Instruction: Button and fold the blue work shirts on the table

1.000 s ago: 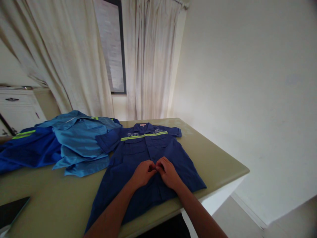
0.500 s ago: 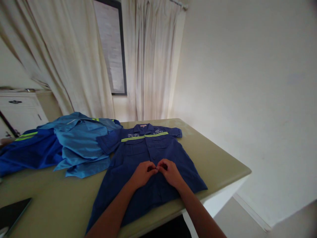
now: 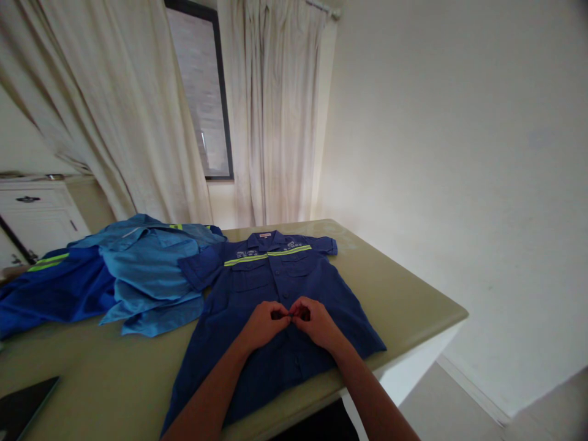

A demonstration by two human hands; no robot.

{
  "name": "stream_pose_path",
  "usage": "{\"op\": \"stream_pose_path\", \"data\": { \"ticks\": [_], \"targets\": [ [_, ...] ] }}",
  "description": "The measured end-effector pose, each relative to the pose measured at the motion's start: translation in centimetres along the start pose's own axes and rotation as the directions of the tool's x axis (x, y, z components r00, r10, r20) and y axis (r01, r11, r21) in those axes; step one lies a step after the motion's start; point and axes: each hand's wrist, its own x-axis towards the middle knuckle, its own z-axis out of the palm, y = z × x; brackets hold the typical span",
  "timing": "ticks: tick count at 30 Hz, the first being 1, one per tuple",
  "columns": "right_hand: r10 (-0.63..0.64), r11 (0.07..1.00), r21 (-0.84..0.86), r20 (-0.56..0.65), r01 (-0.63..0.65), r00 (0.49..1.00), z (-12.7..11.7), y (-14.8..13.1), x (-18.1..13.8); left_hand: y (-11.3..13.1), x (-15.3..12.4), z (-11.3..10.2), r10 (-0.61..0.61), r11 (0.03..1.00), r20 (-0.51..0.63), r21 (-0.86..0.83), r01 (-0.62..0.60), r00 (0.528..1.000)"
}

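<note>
A navy short-sleeved work shirt [image 3: 250, 278] lies front up, collar away from me, with a yellow and silver stripe across its chest. Over the lower part of its front placket, my left hand [image 3: 265, 323] pinches the cloth between thumb and forefinger. My right hand [image 3: 313, 320] makes the same pinch just beside it, and the fingertips of both meet. Whether a button sits between them is hidden. Above my hands, the placket is closed, with buttons showing.
Light blue shirts [image 3: 151, 269] and a bright blue garment [image 3: 82, 285] lie heaped at the left. A dark flat object [image 3: 25, 404] rests at the near left of the greenish table [image 3: 114, 373]. A wall [image 3: 436, 153] stands at the right.
Both hands stay at the same spot on the placket, with only small finger shifts. The view has tilted slightly.
</note>
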Motion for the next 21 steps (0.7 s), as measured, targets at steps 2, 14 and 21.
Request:
{"op": "stream_pose_path", "data": {
  "ticks": [2, 14, 21],
  "targets": [
    [0.012, 1.0, -0.016, -0.004, -0.012, 1.0, 0.07, -0.12, -0.08, 0.0, 0.01, 0.02, -0.011, 1.0, -0.002, 0.0, 0.011, 1.0],
    [-0.038, 0.999, -0.035, 0.007, 0.038, 0.999, -0.04, 0.19, -0.27, -0.15, -0.11, -0.12, 0.025, 1.0, -0.029, 0.0, -0.025, 0.999],
    [-0.031, 0.998, -0.054, 0.011, 0.031, 0.999, 0.25, 0.25, -0.09, 0.18, -0.17, 0.11, 0.032, 0.998, -0.035, 0.052, -0.03, 0.999]
  ]
}}
